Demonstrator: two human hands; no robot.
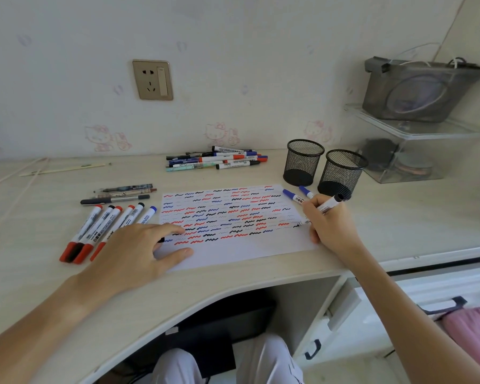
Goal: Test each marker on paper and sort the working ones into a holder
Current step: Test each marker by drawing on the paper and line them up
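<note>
A white sheet of paper covered with red, blue and black squiggles lies on the desk. My right hand grips a black marker, its tip touching the paper's right edge. My left hand rests flat on the paper's left side, fingers spread, with a small dark object partly hidden under the fingers. Two black mesh holders stand behind the paper on the right; both look empty. Two blue markers lie beside them.
Several markers lie in a row left of the paper, with a few pens above them. A pile of markers sits by the wall. Clear shelves with a grey bag stand at the right. The desk edge curves in front.
</note>
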